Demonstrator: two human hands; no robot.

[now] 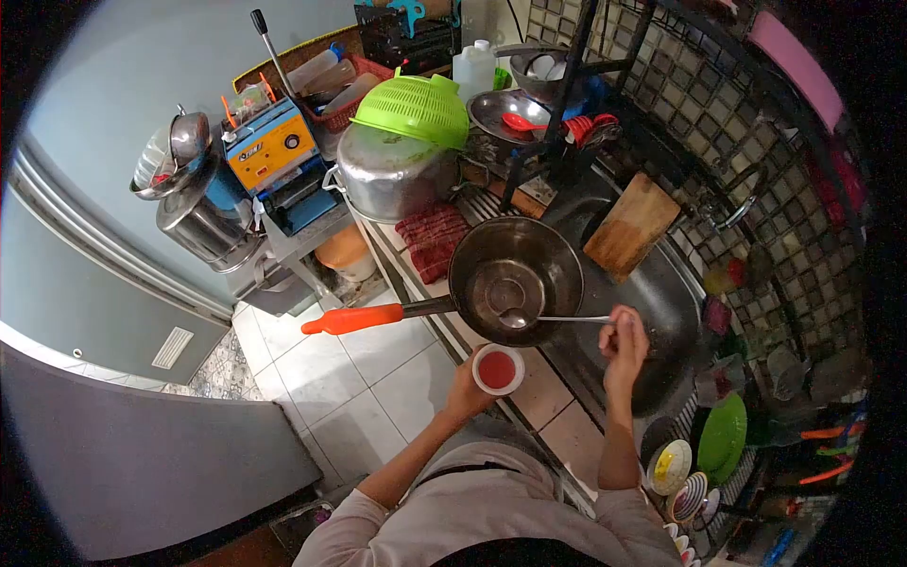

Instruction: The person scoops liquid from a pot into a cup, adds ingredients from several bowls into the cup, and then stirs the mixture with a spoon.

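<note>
My left hand is wrapped round a small white cup with red contents, near the counter's front edge. In my right hand is the handle of a long metal spoon, held over the sink side. The spoon's bowl reaches over a dark, deep frying pan, whose inside looks bare apart from some shine. The pan's handle, with an orange grip, points left past the counter's edge.
A wooden cutting board lies across the sink. Behind the pan are a folded red cloth and a big aluminium pot topped by a green colander. Plates stand in a rack at the right.
</note>
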